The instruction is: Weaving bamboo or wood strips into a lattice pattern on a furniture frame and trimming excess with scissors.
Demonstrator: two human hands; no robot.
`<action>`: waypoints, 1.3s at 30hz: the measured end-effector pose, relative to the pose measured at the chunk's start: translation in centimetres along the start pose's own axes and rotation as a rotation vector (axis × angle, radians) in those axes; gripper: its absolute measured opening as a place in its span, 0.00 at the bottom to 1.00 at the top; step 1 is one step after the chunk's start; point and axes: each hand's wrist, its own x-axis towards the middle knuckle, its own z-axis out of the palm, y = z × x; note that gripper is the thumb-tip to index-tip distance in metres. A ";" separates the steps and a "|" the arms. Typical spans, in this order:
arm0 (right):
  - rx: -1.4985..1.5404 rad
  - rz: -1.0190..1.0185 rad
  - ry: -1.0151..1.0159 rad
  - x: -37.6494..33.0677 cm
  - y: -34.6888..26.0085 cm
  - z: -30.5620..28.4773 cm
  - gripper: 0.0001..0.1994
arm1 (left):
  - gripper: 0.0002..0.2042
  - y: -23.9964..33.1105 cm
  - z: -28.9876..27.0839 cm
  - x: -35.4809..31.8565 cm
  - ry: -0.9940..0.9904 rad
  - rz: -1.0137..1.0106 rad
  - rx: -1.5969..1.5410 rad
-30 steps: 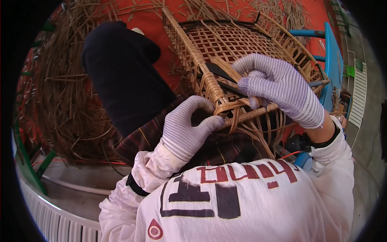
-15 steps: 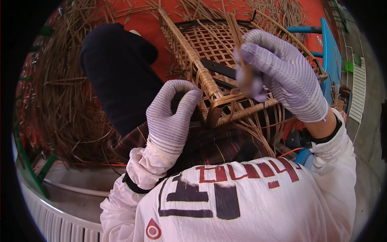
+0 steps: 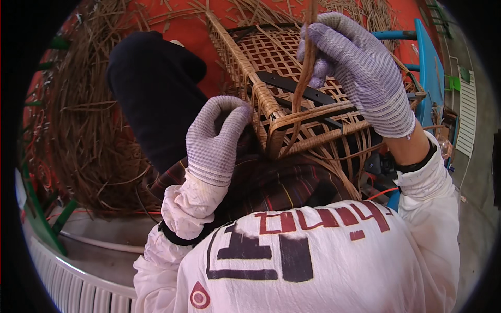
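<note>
An open lattice panel of woven rattan (image 3: 271, 47), set in a wrapped rattan frame (image 3: 265, 99), leans across my lap. My right hand (image 3: 360, 73), in a striped glove, is raised above the panel, its fingers closed on a brown rattan strand (image 3: 297, 101). The strand runs from the frame's near corner up past the top of the view. Beside the frame's left rail is my gloved left hand (image 3: 214, 138), thumb and fingertips pressed together; what they pinch is hidden. A black flat bar (image 3: 274, 80) with holes crosses the panel's inside.
Long loose rattan strips (image 3: 78, 120) lie piled on the red floor covering (image 3: 216, 36) at left, with more at the back. A blue chair-like frame (image 3: 425, 68) stands at right. Loose strand ends (image 3: 344, 175) hang over my plaid-covered lap. Green rails (image 3: 39, 219) stand at far left.
My right hand has moved up, drawing the strand into a taut, nearly upright line from the frame's corner. My left hand has shifted slightly up and left and stays pinched.
</note>
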 end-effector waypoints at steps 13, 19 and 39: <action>-0.290 0.039 -0.074 -0.7 -1.8 2.2 0.12 | 0.12 4.5 2.5 1.0 -0.195 0.237 -0.093; -0.235 0.022 -0.157 -2.6 -2.9 1.4 0.08 | 0.14 4.2 1.8 -0.4 -0.290 0.186 0.077; -0.367 0.279 -0.032 -6.2 -2.8 1.0 0.11 | 0.07 1.9 0.0 -1.7 0.036 0.484 0.340</action>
